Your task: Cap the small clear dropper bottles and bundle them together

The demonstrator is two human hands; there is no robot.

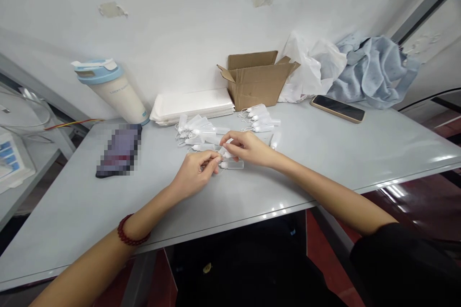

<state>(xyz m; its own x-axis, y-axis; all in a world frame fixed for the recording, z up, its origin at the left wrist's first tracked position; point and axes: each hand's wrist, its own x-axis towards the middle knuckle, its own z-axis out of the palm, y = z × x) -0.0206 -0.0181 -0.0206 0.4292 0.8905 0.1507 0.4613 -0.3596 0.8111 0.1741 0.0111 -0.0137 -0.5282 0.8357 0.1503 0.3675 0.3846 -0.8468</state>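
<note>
Near the middle of the table, my left hand (200, 170) is closed in a pinch, its fingertips beside the white cap of a small tube (226, 154); what lies between those fingertips is too small to make out. From the right, my right hand (250, 147) curls over the same tube, fingers bent around it and partly hiding it. Just below the hands lies another translucent tube (234, 165) with a white cap and a thin cord loop. Several similar tubes (198, 127) are heaped behind my left hand. A second group of tubes (261, 119) lies behind my right hand.
An open cardboard box (257, 84) stands against the wall beside a stack of white sheets or envelopes (194, 105). At left are a tumbler (118, 93) and a blurred-out phone-like object (120, 151). Rightward lie a plastic bag (309, 67), a phone (338, 108) and blue cloth (378, 72).
</note>
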